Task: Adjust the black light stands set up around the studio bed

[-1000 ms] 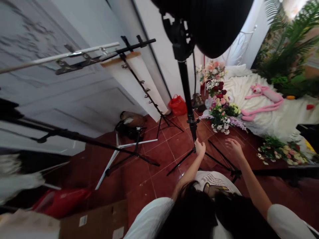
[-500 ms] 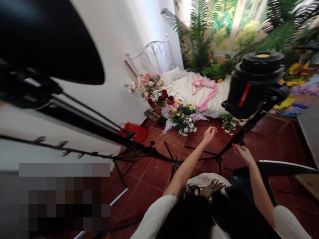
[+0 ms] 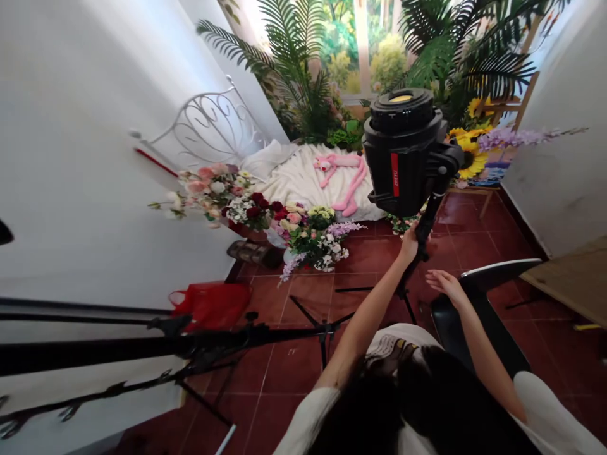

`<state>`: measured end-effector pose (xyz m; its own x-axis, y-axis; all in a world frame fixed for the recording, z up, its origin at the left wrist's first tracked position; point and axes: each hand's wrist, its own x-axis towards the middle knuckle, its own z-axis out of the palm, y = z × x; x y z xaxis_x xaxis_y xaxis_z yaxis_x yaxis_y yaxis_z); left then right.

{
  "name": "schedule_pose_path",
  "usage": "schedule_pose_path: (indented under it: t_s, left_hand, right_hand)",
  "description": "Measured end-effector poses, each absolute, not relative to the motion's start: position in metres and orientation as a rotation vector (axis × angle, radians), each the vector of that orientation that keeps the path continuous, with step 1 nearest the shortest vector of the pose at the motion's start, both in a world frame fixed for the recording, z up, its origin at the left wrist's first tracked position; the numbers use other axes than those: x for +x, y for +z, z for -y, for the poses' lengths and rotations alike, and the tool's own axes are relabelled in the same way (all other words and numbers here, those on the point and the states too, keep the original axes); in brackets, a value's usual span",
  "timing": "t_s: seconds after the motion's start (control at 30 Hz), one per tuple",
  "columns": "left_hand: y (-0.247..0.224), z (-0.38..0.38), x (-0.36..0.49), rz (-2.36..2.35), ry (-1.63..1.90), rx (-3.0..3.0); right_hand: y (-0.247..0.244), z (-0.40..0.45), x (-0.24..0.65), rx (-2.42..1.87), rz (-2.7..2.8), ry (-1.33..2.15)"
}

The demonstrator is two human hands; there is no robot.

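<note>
A black studio light (image 3: 401, 151) with a red label stands upright on a black stand (image 3: 430, 218), right of the middle. My left hand (image 3: 410, 245) is closed round the stand's pole just below the light. To the right of the pole, my right hand (image 3: 444, 282) hangs apart from it, fingers stretched out and holding nothing. Beyond the light lies a bed with a cream blanket (image 3: 284, 180), and a pink plush toy (image 3: 351, 180) rests on it.
Flower bunches (image 3: 317, 237) stand before the bed. A black chair (image 3: 488, 322) is close on my right. Another stand's dark pole (image 3: 118, 351) crosses the lower left, near a red bag (image 3: 211, 304). A wooden table (image 3: 576, 278) stands at the right.
My left hand has reached forward and taken hold of the stand's pole. The view has turned to the right, so the large black lamp at the upper left has nearly left the picture.
</note>
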<state>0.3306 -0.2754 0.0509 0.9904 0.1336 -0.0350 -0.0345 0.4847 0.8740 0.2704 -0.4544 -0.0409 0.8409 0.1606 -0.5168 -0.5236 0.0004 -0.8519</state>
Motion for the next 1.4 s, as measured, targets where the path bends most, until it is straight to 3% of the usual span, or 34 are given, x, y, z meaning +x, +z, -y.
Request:
schedule_pose_path:
  t_s: [0.4,0.83,1.17,1.4]
  left_hand:
    - [0.044,0.277,0.328,-0.124,0.227,1.174]
    - [0.048,0.282,0.325,-0.207,0.245,1.233]
    - [0.043,0.282,0.329,-0.191,0.292,1.219]
    - [0.053,0.281,0.325,-0.234,0.291,1.239]
  right_hand:
    - [-0.001,0.386,0.287,-1.315,-0.299,0.673]
    - [0.015,0.377,0.277,-0.575,-0.258,0.706]
    - [0.036,0.391,0.277,-0.574,-0.124,0.827]
    - [0.023,0.379,0.271,-0.237,-0.107,0.739]
